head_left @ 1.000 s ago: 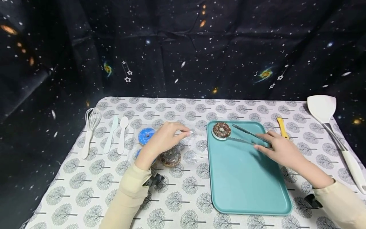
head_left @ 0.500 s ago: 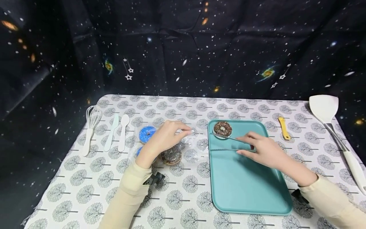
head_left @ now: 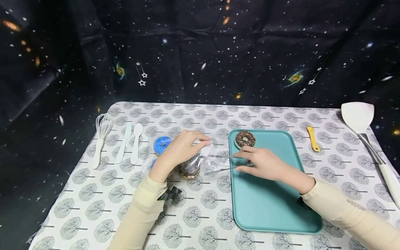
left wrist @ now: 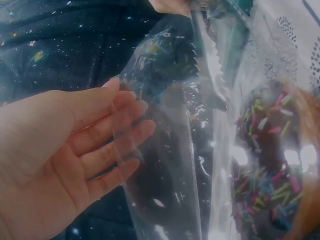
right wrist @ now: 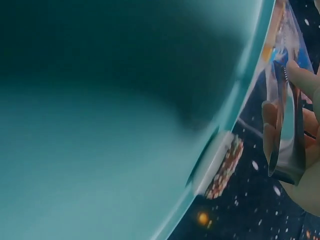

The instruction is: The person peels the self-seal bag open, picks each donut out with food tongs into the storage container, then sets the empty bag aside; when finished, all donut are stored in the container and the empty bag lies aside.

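My left hand [head_left: 182, 147] pinches the upper edge of a clear plastic bag [left wrist: 165, 165] between thumb and fingertip, lifting the film. Inside the bag lie blue doughnuts [head_left: 161, 144] and chocolate doughnuts [head_left: 189, 171] with sprinkles; my forearm partly hides them. My right hand [head_left: 264, 163] grips metal tongs [right wrist: 290, 162] with thumb and fingers. The tongs' arms are spread and point left, their tips overlapping the bag's right end in the head view. One sprinkled chocolate doughnut [head_left: 245, 139] rests in the far left corner of the teal tray [head_left: 278, 201], beyond my right hand.
To the left lie a whisk [head_left: 101, 137], a pale blue plastic knife [head_left: 124, 142] and a white spoon [head_left: 136, 143]. Right of the tray are a yellow-handled tool [head_left: 313, 139] and a large white spatula [head_left: 358, 116]. A dark star-patterned cloth [head_left: 200, 52] hangs behind the table.
My right hand has moved left with the tongs, from around the doughnut on the tray to the bag's right end. My left hand keeps its pinch on the bag.
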